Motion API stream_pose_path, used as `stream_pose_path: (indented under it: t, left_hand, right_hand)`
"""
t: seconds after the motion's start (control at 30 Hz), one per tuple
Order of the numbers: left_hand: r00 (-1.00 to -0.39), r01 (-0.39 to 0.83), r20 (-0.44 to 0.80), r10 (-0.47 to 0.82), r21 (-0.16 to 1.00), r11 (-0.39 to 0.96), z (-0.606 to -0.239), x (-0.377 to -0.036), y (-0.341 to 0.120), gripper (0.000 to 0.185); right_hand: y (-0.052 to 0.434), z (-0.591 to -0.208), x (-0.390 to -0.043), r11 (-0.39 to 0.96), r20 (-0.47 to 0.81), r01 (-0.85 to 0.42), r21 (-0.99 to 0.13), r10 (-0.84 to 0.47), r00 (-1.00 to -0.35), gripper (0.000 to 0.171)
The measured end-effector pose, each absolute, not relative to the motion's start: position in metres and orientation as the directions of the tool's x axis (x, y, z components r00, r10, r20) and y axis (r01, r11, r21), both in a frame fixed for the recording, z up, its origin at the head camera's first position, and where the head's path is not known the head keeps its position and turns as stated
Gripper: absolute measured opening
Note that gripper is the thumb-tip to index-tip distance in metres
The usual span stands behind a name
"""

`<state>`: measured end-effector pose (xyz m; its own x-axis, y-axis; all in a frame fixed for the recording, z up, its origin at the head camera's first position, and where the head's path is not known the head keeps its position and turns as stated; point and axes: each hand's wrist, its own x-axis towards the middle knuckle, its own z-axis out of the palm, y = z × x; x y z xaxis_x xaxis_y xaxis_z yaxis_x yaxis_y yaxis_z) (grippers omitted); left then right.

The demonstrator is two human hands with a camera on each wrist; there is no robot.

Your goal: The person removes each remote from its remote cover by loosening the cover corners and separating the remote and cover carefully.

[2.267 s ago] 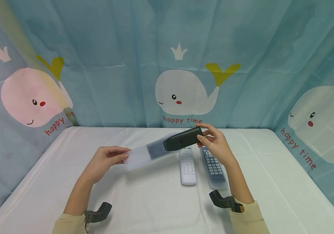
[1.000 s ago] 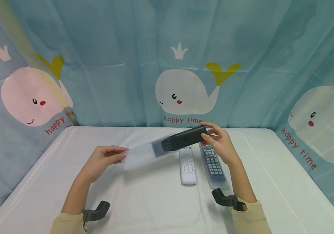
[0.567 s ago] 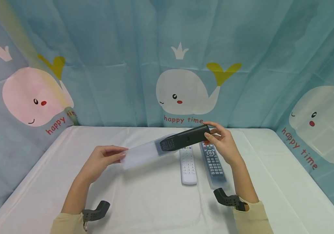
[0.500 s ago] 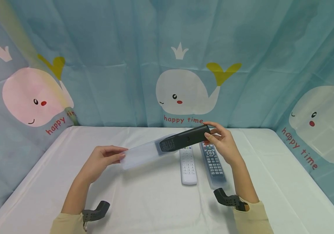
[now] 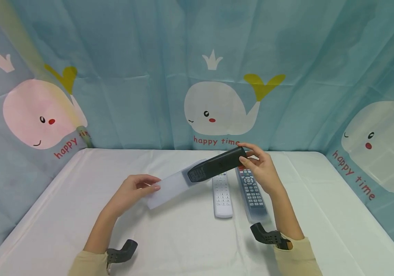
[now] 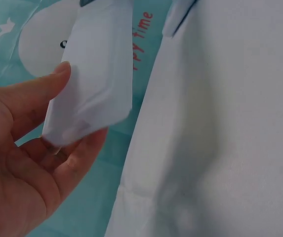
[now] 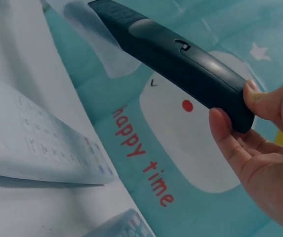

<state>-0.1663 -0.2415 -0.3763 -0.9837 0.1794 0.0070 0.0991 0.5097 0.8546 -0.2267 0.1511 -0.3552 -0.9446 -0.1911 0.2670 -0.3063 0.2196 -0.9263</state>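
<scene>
My right hand holds the far end of a black remote above the table, pinching it between thumb and fingers. The remote's other end sits just inside a translucent white sleeve. My left hand pinches the sleeve's near end, thumb on top and fingers under the sleeve. The black remote slopes down to the left towards the sleeve.
A white remote and a dark remote in a clear cover lie side by side on the white tablecloth, under my right hand. A blue whale-print curtain closes off the back and sides.
The sleeve has slid back off the black remote, so less of the remote is inside it. My left hand has moved right and slightly down with the sleeve. The right hand stayed in place.
</scene>
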Motion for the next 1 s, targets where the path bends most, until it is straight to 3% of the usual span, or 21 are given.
stream_pose_path:
  t: [0.4, 1.0]
  left_hand:
    - [-0.983, 0.157, 0.063, 0.17, 0.768, 0.62, -0.38, -0.165, -0.22, 0.031]
    - [-0.981, 0.154, 0.082, 0.173, 0.878, 0.454, -0.38, -0.165, -0.207, 0.031]
  right_hand:
    - [0.137, -0.356, -0.225, 0.209, 0.288, -0.33, -0.92, -0.207, -0.935, 0.045]
    - [0.13, -0.353, -0.223, 0.239, 0.301, -0.346, -0.907, -0.208, -0.931, 0.045]
